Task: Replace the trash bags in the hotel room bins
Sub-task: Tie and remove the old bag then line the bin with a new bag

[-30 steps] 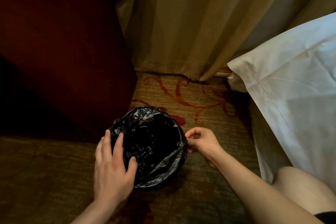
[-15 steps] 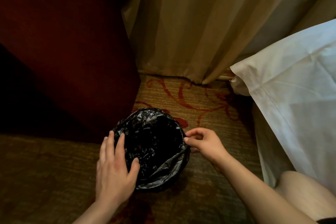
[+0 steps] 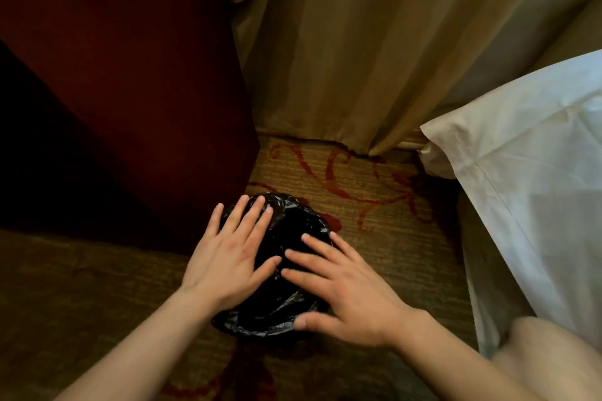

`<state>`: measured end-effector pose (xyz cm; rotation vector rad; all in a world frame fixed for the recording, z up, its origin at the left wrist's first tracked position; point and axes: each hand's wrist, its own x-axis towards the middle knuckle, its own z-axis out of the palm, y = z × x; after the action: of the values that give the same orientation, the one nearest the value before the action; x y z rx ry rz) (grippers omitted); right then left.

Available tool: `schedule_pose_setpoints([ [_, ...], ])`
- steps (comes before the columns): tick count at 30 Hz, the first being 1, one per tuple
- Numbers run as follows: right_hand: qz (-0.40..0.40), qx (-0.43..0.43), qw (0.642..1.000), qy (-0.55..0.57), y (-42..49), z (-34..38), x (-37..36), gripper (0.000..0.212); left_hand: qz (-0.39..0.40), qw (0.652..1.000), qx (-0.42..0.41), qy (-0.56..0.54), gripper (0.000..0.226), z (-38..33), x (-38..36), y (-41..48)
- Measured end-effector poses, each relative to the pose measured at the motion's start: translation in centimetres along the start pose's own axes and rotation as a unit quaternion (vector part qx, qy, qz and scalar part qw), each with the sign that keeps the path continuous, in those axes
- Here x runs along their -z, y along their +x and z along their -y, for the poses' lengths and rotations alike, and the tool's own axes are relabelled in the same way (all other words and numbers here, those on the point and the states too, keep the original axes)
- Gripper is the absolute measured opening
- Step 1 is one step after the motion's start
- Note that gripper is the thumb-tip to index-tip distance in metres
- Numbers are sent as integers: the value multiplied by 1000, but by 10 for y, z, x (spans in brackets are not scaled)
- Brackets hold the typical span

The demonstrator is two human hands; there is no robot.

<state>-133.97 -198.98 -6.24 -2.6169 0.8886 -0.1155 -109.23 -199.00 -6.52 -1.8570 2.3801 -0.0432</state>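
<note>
While both hands lie flat over it, the black trash bag (image 3: 286, 312) sits on the patterned carpet (image 3: 374, 192), just below the middle of the view toward six o'clock. It is folded over the rim of a small round bin whose own wall is hidden under the plastic. The left hand (image 3: 228, 257) covers the bag's nine-to-eleven o'clock side, palm down, with its fingers (image 3: 250, 221) straight and slightly spread; their tips reach the far rim and the thumb points inward across the dark opening. The right hand (image 3: 348, 296) covers the three-to-five o'clock side, also palm down. Its fingers are straight and fanned apart over the opening, and its thumb lies along the bag's near edge at about five o'clock. Neither hand pinches or curls round the plastic, and the left thumb tip and the right fingertips come almost together above the middle of the opening. At nine to eleven o'clock from the bag rises a dark red furniture panel (image 3: 130, 81), close beside it. A beige curtain (image 3: 358, 42) hangs at twelve o'clock and meets the carpet. White bed linen (image 3: 537, 198) fills the three o'clock side, well apart from the bag, and a bare knee (image 3: 553, 365) shows at four o'clock near the frame's corner.
</note>
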Motion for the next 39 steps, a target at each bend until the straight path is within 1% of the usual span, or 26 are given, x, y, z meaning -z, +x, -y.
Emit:
schedule_pose_setpoints([
  [2,36,31,998,-27,-5,0,-2,71,21,1000,15,5,84,5,-7,2],
  [3,40,45,997,-44,-8,-1,-3,63,25,999,21,7,86,6,-10,2],
  [5,28,64,994,-85,-13,-6,-7,42,21,999,34,-4,87,8,-12,4],
  [7,12,64,992,-103,-14,-9,-11,29,16,998,60,-28,88,11,-12,5],
  [9,5,57,994,-92,-14,-7,-13,34,14,995,84,-43,90,15,-12,5],
  [12,2,44,997,-65,-12,2,-10,60,0,989,120,-87,91,17,-7,-2],
  [14,-5,58,996,-62,-10,10,-10,68,-17,987,119,-102,87,13,-2,-12],
  [16,-9,93,993,-69,-6,19,-17,66,-16,991,90,-94,82,6,-4,-23],
  [17,-9,113,991,-72,-4,24,-23,62,-6,994,76,-81,80,4,-6,-27],
  [19,-29,145,986,-77,-3,31,-37,44,25,995,81,-54,80,6,-11,-31],
  [21,-49,138,987,-61,-3,35,-43,27,39,992,110,-42,80,8,-11,-30],
  [23,-47,129,989,-58,-2,35,-43,24,31,992,117,-27,77,6,-7,-27],
  [24,-45,127,989,-61,-2,35,-42,22,13,994,109,-24,73,3,-4,-25],
  [25,-41,123,990,-59,-2,34,-39,22,-10,995,90,-29,68,-1,1,-23],
  [27,-32,118,991,-47,-1,36,-35,23,-47,998,10,-37,52,-8,3,-17],
  [28,-27,117,992,-42,0,37,-34,24,-48,998,-26,-33,46,-10,2,-13],
  [29,-20,115,992,-41,0,38,-33,25,-36,998,-39,-26,43,-12,3,-8],
  [33,0,101,994,-36,2,39,-31,30,21,1000,8,8,55,-2,-1,-4],
  [34,10,98,995,-24,1,38,-30,34,16,1000,10,3,55,0,-1,-7],
  [36,10,95,995,12,0,37,-26,42,-24,999,3,-25,53,-1,2,-13],
  [38,-33,77,996,36,2,37,-20,48,-54,997,5,-46,55,-5,6,-23],
  [39,-62,55,996,33,4,36,-17,52,-62,996,14,-57,59,-6,6,-28],
])
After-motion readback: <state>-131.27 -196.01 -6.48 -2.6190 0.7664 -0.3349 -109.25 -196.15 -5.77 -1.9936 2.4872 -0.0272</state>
